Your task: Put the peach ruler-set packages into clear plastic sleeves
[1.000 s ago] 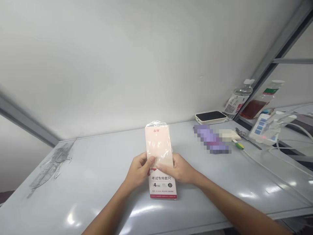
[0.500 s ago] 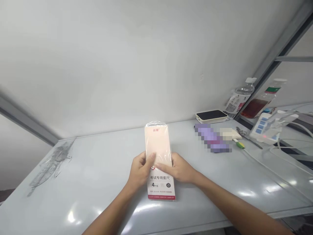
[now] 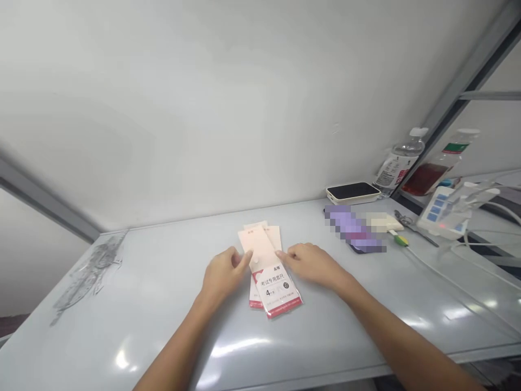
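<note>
Two flat pink ruler-set packets in clear wrap lie fanned on the grey table (image 3: 163,304). The upper packet (image 3: 271,279) is tilted across the lower packet (image 3: 275,237). My left hand (image 3: 223,275) has curled fingers and pinches the upper packet's left edge with thumb and forefinger. My right hand (image 3: 313,263) lies low over the table, fingers stretched out leftward, their tips touching the packets' right edge.
At the back right are a phone (image 3: 352,192), a pixelated purple thing (image 3: 354,232), a pale eraser-like block (image 3: 382,221), scissors (image 3: 411,225), two bottles (image 3: 396,163), a white power strip (image 3: 442,214) and cables. A white wall rises behind the table.
The packets were held upright as one stack in both hands. Now they lie on the table, fanned apart, and both hands have lowered with them.
</note>
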Available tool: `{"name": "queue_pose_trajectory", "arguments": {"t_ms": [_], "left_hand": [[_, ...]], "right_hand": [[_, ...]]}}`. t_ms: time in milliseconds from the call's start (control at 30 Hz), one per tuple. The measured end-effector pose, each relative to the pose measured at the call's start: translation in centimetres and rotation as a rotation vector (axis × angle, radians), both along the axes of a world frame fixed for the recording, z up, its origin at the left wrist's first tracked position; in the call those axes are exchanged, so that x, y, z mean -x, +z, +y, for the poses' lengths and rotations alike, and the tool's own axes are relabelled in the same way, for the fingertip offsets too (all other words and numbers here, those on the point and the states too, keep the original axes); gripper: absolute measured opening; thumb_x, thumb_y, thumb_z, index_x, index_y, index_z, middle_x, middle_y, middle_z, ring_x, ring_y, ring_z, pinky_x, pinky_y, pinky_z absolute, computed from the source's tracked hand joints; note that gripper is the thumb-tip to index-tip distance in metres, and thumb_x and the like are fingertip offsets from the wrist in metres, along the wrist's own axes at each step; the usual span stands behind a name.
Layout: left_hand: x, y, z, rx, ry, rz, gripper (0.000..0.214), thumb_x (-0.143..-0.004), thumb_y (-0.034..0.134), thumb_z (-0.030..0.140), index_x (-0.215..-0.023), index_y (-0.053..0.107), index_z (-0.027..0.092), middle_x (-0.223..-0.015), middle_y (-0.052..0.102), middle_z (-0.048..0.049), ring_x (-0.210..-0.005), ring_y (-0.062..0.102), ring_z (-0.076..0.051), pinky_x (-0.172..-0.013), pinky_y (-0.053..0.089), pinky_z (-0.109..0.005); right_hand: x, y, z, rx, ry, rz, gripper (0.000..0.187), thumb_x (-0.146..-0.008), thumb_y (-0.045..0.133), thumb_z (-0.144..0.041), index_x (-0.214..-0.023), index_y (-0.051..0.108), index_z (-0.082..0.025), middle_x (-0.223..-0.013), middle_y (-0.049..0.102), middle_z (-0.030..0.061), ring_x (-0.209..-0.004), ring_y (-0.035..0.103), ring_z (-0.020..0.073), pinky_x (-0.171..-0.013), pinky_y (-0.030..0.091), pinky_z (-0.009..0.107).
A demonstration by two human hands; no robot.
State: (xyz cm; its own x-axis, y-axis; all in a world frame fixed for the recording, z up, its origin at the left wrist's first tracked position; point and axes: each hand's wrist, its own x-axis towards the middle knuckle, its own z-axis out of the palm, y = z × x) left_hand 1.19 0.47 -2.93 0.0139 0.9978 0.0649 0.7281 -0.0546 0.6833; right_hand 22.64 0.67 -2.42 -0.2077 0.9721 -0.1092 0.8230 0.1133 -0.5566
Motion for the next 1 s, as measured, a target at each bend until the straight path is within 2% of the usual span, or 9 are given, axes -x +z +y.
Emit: {"name": "queue_pose_trajectory", "arguments": {"t_ms": [133,267,367,500,633,733,867,933,1000], "left_hand": [[-1.8,-0.6,-1.1,-0.048,-0.067,0.154,0.042,-0.063,0.055,0.06,-0.056,0.041,0.021,-0.051,0.046,0.0023,-0.041,0.036,-0.012,-0.044,0.018,-0.023],[-2.3,-0.8,-1.2,0.003,-0.11,0.347,0.031,-0.08,0.039,0.047,-0.064,0.043,0.021,-0.059,0.053,-0.0006,-0.046,0.044,-0.014,-0.046,0.02,-0.024],[-1.8,-0.4,-0.9,0.058,-0.191,0.423,0.025,-0.085,0.031,0.034,-0.068,0.043,0.02,-0.066,0.056,-0.0014,-0.051,0.048,-0.014,-0.047,0.024,-0.025],[-1.4,0.1,-0.9,-0.009,-0.259,0.38,0.023,-0.086,0.028,0.03,-0.071,0.042,0.021,-0.068,0.055,-0.0002,-0.053,0.048,-0.013,-0.048,0.027,-0.024],[-1.4,0.3,-1.1,-0.046,-0.249,0.23,0.028,-0.089,0.022,0.034,-0.074,0.041,0.021,-0.066,0.054,0.0008,-0.055,0.049,-0.013,-0.049,0.03,-0.024],[-1.5,0.5,-1.3,-0.043,-0.246,0.147,0.029,-0.089,0.022,0.037,-0.079,0.044,0.021,-0.068,0.056,0.0004,-0.056,0.05,-0.013,-0.051,0.034,-0.024],[-1.7,0.5,-1.4,-0.059,-0.294,0.046,0.026,-0.089,0.026,0.037,-0.099,0.045,0.022,-0.077,0.063,-0.0001,-0.054,0.054,-0.012,-0.051,0.038,-0.023],[-1.8,0.0,-1.5,-0.126,-0.292,0.056,0.028,-0.089,0.03,0.034,-0.11,0.043,0.023,-0.085,0.065,-0.0009,-0.058,0.056,-0.011,-0.053,0.04,-0.023],[-1.8,-0.6,-1.5,-0.237,-0.275,0.128,0.028,-0.088,0.033,0.031,-0.112,0.046,0.023,-0.087,0.066,-0.0016,-0.063,0.058,-0.012,-0.055,0.041,-0.023]], "right_hand": [[0.2,0.0,-0.2,0.015,0.055,0.045,0.043,-0.085,0.031,-0.042,-0.048,0.031,-0.019,-0.051,0.047,0.0014,-0.046,0.038,0.012,-0.044,0.022,0.026],[0.4,0.2,-0.2,0.068,0.114,0.096,0.043,-0.083,0.035,-0.042,-0.047,0.034,-0.019,-0.048,0.038,-0.002,-0.044,0.031,0.0097,-0.044,0.02,0.025],[0.6,0.5,-0.2,0.018,0.046,0.091,0.044,-0.082,0.036,-0.047,-0.048,0.039,-0.019,-0.048,0.037,-0.0032,-0.045,0.03,0.0093,-0.044,0.019,0.024],[1.1,0.5,-0.3,-0.039,-0.107,0.183,0.038,-0.076,0.043,-0.057,-0.066,0.051,-0.02,-0.058,0.051,-0.002,-0.053,0.044,0.0118,-0.046,0.027,0.023],[1.4,-0.2,-0.1,0.057,-0.093,0.443,0.045,-0.068,0.055,-0.056,-0.095,0.051,-0.021,-0.066,0.054,-0.0029,-0.06,0.052,0.0132,-0.053,0.038,0.024],[1.4,-0.2,0.0,0.052,-0.134,0.574,0.046,-0.064,0.063,-0.05,-0.097,0.05,-0.02,-0.068,0.055,-0.0028,-0.062,0.054,0.0142,-0.056,0.042,0.026],[1.8,0.7,-0.5,0.241,0.05,0.837,0.034,-0.072,0.06,-0.038,-0.099,0.056,-0.018,-0.091,0.063,0.0055,-0.081,0.06,0.0196,-0.068,0.047,0.031],[2.2,1.0,-0.9,0.3,0.12,0.897,0.028,-0.076,0.055,-0.034,-0.096,0.06,-0.016,-0.089,0.065,0.0064,-0.083,0.061,0.0214,-0.069,0.048,0.032],[2.6,1.0,-1.2,0.275,0.107,0.873,0.024,-0.077,0.052,-0.032,-0.09,0.063,-0.015,-0.082,0.066,0.0062,-0.079,0.062,0.0217,-0.066,0.048,0.032]]}}
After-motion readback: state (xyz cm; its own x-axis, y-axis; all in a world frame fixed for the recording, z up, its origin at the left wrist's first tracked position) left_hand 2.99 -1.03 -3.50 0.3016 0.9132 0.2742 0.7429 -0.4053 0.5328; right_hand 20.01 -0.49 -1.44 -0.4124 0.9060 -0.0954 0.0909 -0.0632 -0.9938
